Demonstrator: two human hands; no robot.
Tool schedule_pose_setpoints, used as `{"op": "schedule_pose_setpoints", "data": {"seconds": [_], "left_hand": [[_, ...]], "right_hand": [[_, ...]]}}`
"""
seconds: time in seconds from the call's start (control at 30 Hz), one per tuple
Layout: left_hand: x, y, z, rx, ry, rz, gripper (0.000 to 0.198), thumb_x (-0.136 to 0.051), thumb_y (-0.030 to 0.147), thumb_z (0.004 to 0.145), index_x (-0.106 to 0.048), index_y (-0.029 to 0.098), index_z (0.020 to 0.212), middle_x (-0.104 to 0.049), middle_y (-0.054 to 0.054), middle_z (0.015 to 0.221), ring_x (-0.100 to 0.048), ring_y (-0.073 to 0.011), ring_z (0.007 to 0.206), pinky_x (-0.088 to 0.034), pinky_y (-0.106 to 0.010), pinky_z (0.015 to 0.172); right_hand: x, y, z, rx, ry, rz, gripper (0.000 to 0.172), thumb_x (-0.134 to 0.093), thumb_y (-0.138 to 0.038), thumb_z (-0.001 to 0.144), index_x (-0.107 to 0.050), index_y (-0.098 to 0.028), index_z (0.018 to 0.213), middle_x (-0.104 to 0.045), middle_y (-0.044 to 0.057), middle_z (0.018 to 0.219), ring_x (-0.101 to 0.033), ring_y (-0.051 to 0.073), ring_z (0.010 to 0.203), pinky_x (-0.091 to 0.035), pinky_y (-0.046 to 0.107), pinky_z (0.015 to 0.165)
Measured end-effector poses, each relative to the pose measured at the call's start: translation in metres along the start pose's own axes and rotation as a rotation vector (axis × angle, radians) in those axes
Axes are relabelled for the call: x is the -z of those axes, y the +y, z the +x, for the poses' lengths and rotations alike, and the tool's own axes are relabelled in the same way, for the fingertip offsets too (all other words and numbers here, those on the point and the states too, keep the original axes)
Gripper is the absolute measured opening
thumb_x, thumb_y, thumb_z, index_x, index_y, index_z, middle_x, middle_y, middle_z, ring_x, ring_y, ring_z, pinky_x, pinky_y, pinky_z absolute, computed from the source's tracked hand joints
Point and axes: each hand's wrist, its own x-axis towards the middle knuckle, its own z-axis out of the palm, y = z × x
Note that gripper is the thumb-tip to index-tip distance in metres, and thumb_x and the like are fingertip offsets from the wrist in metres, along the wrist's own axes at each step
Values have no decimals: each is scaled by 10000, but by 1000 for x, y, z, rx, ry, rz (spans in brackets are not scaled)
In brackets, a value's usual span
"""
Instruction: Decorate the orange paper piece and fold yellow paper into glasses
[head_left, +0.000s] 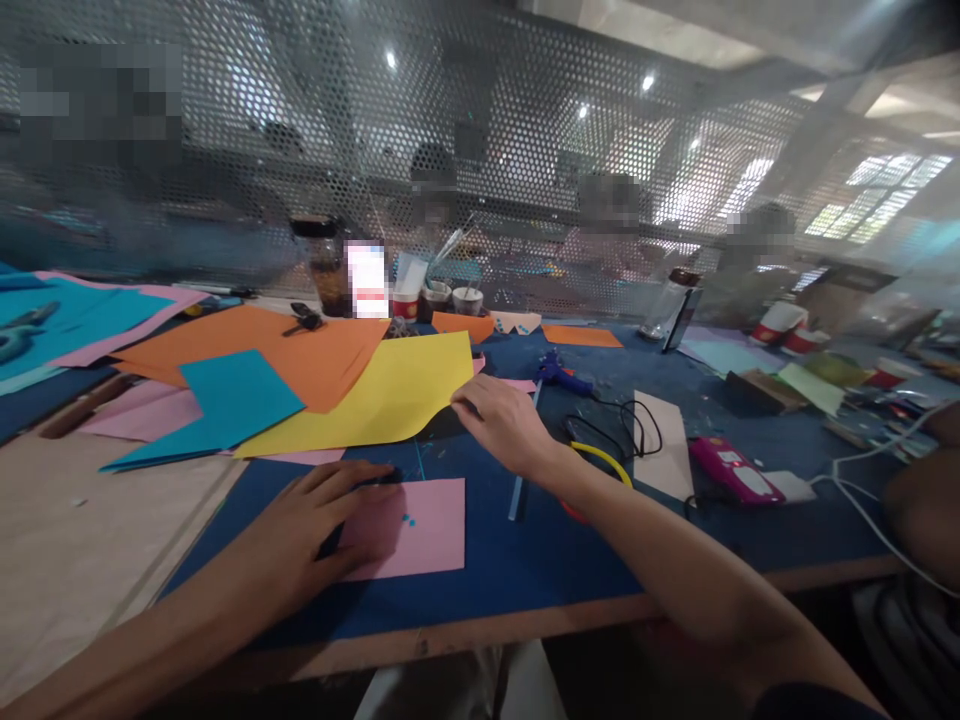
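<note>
Mostly, thin matte coloured sheets cover the left side of the dark blue table [517,575]. Taking the small pink card as the centre of the dial, a broad orange sheet [262,345] spreads out towards 11 o'clock, a folded blue sheet [244,392] makes sharp angles at 10, and a long yellow sheet [375,400] curves smoothly just short of 12. Between 1 and 2 rests a blue plastic glue gun [559,372] with a looping black cord [660,430]. Behind everything stands a screen [510,130] of perforated sheet, full of small round holes.

The pink card [442,525] lies flat near the table's front edge, towards 7 o'clock in the view: a plain, straight-edged rectangle bearing two tiny blue squares [412,523] near its middle.

The left hand [319,515] is spread over the card's left part. The right hand [504,420], at 1 o'clock, has its fingertips drawn in beside the yellow sheet's edge; I cannot tell whether they pinch anything.
</note>
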Motion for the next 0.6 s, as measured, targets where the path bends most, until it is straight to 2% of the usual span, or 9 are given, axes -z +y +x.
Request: {"op": "schedule_pose_setpoints", "data": {"seconds": [0.2, 0.3, 0.4, 0.6], "left_hand": [[-4, -18, -3, -67, -7, 30, 505, -678, 487, 946, -610, 434, 1443, -646, 13, 1508, -560, -341, 1364, -464, -552, 1119], [-7, -25, -3, -83, -11, 40, 506, -680, 512, 945, -610, 441, 1441, -657, 9, 1497, -557, -332, 1373, -438, -575, 1142], [-8, -26, -3, -83, -6, 44, 510, -685, 532, 937, -613, 441, 1435, -657, 6, 1497, -556, -328, 1374, -437, -583, 1142], [-4, -24, -4, -72, -40, 56, 485, -703, 456, 931, -641, 413, 1410, -636, -5, 1520, -552, -323, 1388, -451, -569, 1144]], "right_hand": [[-3, 2, 0, 3, 18, -4, 123, -581, -154, 1037, -701, -177, 1025, -757, 79, 1093, -688, 201, 1033, -499, 293, 873], [-3, 2, -1, 7, 21, -11, 125, -579, -152, 1036, -702, -177, 1035, -756, 76, 1092, -688, 201, 1025, -497, 291, 862], [-3, 2, -1, 10, 27, -15, 111, -593, -152, 1030, -701, -176, 1025, -756, 73, 1077, -689, 205, 1016, -496, 292, 854], [-3, 3, -1, 28, 33, -6, 139, -561, -138, 1036, -690, -185, 1010, -751, 77, 1061, -687, 199, 1007, -500, 293, 866]]}}
